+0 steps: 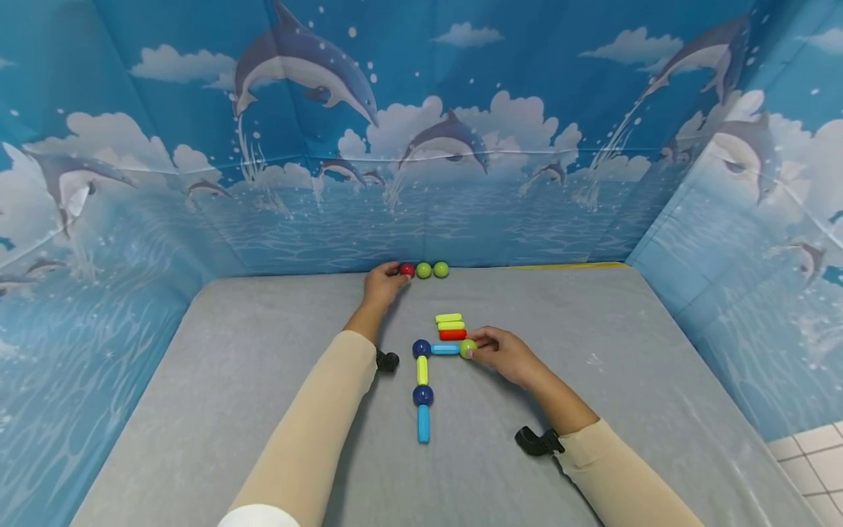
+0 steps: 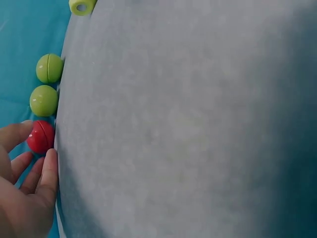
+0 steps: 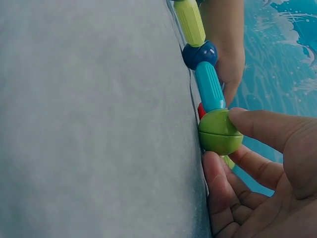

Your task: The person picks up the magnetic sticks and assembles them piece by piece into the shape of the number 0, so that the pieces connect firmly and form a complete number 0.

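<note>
Looks light & stiff, prob. hard plastic, judging by the gloss on the red ball (image 1: pixel 407 271) and the near green ball (image 1: pixel 468 349). Shouldn't dent or crack easily; may slip or roll, being round & smooth. Best taken at the widest part, thumb vs. fingertips, w/ the rod-facing side of the green one kept free.

As for places: red one at far edge of the counter (image 1: pixel 263 380), by the dolphin backdrop (image 1: pixel 421 219), just left of two far green balls (image 1: pixel 424 270). Can't tell if touching the first of them. Green one nearer & to the right, at the right end of a horizontal blue rod (image 1: pixel 445 349). To the left of that rod, an upper dark-blue ball (image 1: pixel 421 348); from there toward the near side, in line, a yellow rod (image 1: pixel 422 371), a lower dark-blue ball (image 1: pixel 423 396) and a near blue rod (image 1: pixel 424 424). Just far of the horizontal one, a red rod (image 1: pixel 452 335) plus two spare yellow rods (image 1: pixel 451 326), side by side.

Left grip (image 1: pixel 382 285): spread only ball-wide, pinching the red ball btwn thumb & fingertips. Right grip (image 1: pixel 506 356): likewise ball-wide, pinching the near green ball, thumb vs. fingers. Squeeze force: can't tell.
</note>
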{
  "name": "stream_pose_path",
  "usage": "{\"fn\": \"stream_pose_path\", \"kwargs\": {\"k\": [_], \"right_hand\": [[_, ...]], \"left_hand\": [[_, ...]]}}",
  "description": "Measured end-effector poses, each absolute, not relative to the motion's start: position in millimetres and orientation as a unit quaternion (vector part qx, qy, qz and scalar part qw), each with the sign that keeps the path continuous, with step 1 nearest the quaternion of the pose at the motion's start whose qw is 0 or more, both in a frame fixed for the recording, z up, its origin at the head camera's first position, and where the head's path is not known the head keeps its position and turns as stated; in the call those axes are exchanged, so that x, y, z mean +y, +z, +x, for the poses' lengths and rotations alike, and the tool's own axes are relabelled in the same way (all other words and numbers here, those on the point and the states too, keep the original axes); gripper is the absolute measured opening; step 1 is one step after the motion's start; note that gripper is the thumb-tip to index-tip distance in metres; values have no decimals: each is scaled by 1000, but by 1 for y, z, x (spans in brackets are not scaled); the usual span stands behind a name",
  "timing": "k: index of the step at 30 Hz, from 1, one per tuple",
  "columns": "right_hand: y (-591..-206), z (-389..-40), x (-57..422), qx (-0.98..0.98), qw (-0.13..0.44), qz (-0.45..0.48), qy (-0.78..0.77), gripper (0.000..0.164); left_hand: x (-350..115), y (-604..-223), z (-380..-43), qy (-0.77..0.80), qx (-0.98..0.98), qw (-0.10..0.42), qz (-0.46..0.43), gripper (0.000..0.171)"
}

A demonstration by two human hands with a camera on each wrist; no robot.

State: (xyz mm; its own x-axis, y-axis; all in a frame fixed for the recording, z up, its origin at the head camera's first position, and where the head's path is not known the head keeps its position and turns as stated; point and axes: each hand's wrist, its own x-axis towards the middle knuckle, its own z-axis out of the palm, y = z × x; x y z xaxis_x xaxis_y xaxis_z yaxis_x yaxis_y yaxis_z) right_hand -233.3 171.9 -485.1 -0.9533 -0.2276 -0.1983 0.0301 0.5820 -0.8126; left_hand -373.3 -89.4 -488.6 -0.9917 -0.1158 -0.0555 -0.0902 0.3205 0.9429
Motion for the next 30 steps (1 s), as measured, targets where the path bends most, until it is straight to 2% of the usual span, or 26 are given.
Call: {"fn": "stream_pose_path", "kwargs": {"k": [12, 30], "right_hand": [[-485, -233, 175, 878, 137, -62, -454, 38], [-484, -231, 173, 878, 141, -58, -454, 37]], "left_hand": [[-81, -484, -380, -469, -881, 27, 56, 51], [-80, -493, -379, -493, -867, 43, 58, 36]]}}
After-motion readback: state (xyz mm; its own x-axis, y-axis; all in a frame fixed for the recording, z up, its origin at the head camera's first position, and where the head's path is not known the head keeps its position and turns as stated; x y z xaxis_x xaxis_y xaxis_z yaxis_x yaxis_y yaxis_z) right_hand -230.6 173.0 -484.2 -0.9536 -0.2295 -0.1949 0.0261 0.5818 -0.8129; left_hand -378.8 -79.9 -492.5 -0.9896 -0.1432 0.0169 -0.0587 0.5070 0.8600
